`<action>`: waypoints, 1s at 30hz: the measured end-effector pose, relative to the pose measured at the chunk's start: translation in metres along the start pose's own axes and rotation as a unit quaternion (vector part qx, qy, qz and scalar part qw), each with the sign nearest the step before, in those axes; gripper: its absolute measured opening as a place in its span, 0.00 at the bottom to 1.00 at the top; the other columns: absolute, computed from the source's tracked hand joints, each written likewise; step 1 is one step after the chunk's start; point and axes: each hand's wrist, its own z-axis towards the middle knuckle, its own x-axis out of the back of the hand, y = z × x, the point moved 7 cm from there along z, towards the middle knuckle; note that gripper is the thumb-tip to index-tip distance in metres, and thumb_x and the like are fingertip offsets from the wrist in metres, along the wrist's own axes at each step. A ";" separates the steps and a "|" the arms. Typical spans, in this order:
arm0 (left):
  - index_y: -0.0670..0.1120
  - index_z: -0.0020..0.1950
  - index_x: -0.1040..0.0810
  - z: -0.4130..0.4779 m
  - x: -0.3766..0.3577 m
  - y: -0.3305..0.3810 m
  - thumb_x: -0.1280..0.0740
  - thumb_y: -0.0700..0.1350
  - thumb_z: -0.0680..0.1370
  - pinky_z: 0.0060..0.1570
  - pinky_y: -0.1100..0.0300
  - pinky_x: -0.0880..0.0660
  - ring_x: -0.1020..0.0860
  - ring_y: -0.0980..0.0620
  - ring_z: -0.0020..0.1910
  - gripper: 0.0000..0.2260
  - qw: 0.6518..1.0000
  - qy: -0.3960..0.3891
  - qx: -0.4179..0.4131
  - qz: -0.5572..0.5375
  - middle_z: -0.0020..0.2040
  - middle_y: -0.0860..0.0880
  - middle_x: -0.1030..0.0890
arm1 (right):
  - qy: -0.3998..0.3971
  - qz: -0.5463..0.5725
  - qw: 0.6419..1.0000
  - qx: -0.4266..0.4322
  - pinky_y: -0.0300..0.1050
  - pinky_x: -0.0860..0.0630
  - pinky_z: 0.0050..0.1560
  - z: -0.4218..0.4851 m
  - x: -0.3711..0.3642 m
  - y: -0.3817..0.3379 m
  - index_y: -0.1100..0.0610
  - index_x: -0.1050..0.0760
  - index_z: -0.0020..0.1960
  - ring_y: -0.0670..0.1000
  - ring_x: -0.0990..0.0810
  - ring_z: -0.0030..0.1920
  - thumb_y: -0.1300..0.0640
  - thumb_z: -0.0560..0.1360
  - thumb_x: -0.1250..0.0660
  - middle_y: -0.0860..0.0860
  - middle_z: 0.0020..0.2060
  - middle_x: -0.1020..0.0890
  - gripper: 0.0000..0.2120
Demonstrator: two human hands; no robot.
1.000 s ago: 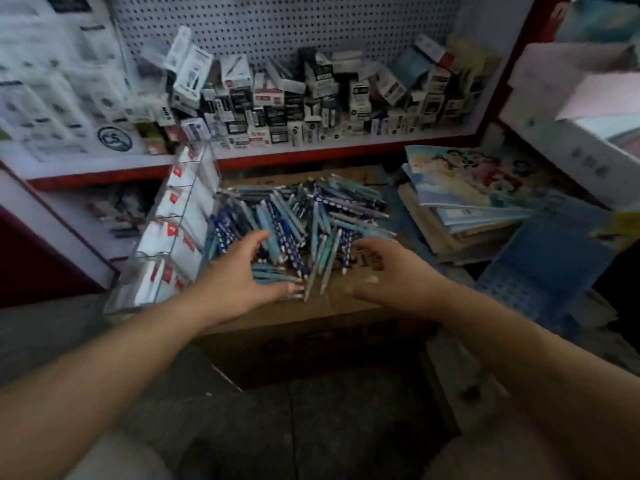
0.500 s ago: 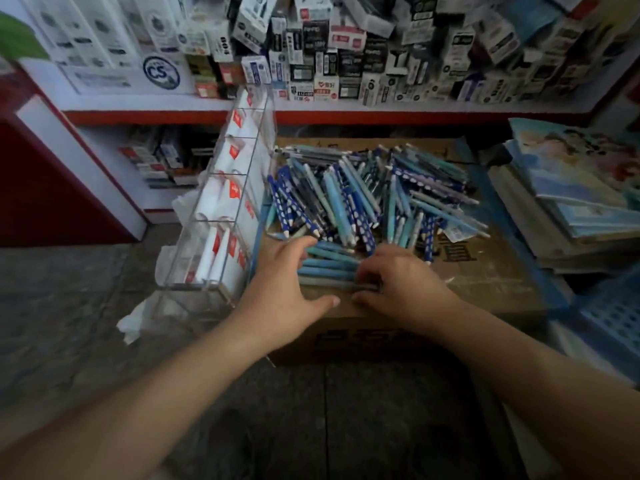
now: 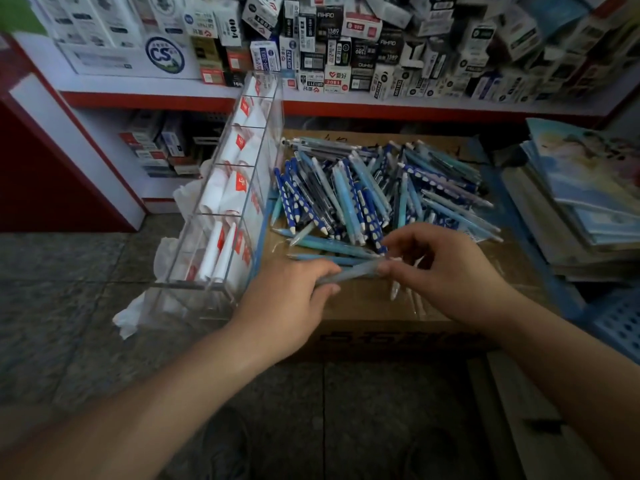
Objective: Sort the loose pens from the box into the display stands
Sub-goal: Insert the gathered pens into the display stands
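Observation:
A heap of loose blue and light-blue pens (image 3: 374,188) lies on a brown cardboard box (image 3: 367,306). A clear acrylic display stand (image 3: 239,188) with several compartments stands along the box's left side, holding white packets with red marks. A pale blue pen (image 3: 356,271) is lifted just above the box's near part. My left hand (image 3: 287,306) grips its left end, and my right hand (image 3: 446,275) pinches its right end between thumb and fingers. A few more pens lie under my right hand, partly hidden.
A red-edged shelf (image 3: 346,105) packed with small stationery boxes runs across the back. A stack of books (image 3: 581,202) and a blue plastic basket (image 3: 620,323) sit to the right. White paper or plastic (image 3: 131,317) lies on the tiled floor beside the stand.
Both hands were pressing on pens at the box's near edge. Now they have lifted one pale blue pen between them, the right hand raised into a pinch. The camera has tilted down and closer.

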 end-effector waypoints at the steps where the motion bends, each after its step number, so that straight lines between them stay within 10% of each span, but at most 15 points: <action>1: 0.55 0.59 0.20 -0.002 -0.003 -0.002 0.35 0.51 0.82 0.36 0.64 0.24 0.22 0.60 0.36 0.08 1.000 -0.008 0.017 -0.014 0.41 0.55 0.18 | 0.003 -0.002 1.000 -0.010 0.31 0.25 0.38 0.003 0.000 0.005 0.45 0.20 0.51 0.41 0.20 0.39 0.53 0.73 0.23 0.43 0.40 0.18 0.10; 4: 0.54 0.52 0.23 -0.008 -0.010 -0.016 0.36 0.49 0.83 0.47 0.48 0.19 0.17 0.57 0.42 0.03 0.990 -0.019 0.086 -0.107 0.44 0.53 0.16 | -0.025 -0.098 0.994 -0.032 0.33 0.26 0.40 0.011 -0.011 0.023 0.43 0.21 0.47 0.41 0.22 0.42 0.50 0.74 0.24 0.42 0.42 0.21 0.06; 10: 0.47 0.54 0.19 -0.006 -0.010 -0.022 0.35 0.40 0.83 0.42 0.69 0.21 0.16 0.61 0.42 0.06 0.940 0.006 0.163 -0.300 0.47 0.52 0.14 | -0.036 -0.237 0.971 0.014 0.44 0.25 0.56 0.015 -0.032 0.031 0.46 0.20 0.56 0.47 0.27 0.54 0.44 0.74 0.27 0.45 0.50 0.25 0.12; 17: 0.53 0.60 0.22 0.001 -0.005 -0.019 0.35 0.43 0.83 0.60 0.54 0.22 0.17 0.64 0.48 0.09 0.938 0.034 0.154 -0.310 0.49 0.56 0.14 | -0.049 -0.252 0.966 -0.005 0.40 0.31 0.53 0.017 -0.035 0.032 0.48 0.21 0.54 0.46 0.30 0.54 0.46 0.77 0.29 0.46 0.49 0.28 0.10; 23: 0.54 0.58 0.20 0.002 0.011 -0.012 0.32 0.46 0.81 0.51 0.67 0.26 0.18 0.67 0.51 0.08 0.949 0.072 0.116 -0.285 0.50 0.59 0.14 | -0.027 -0.060 0.997 -0.025 0.38 0.24 0.36 0.014 -0.007 0.012 0.48 0.21 0.48 0.44 0.22 0.39 0.51 0.77 0.28 0.46 0.41 0.20 0.03; 30: 0.52 0.59 0.19 -0.001 -0.002 -0.007 0.33 0.45 0.81 0.46 0.75 0.26 0.19 0.67 0.50 0.08 0.939 0.012 0.123 -0.320 0.50 0.57 0.14 | -0.036 0.199 0.977 -0.072 0.40 0.19 0.42 0.010 0.009 0.007 0.59 0.19 0.52 0.52 0.14 0.41 0.60 0.78 0.30 0.54 0.40 0.14 0.04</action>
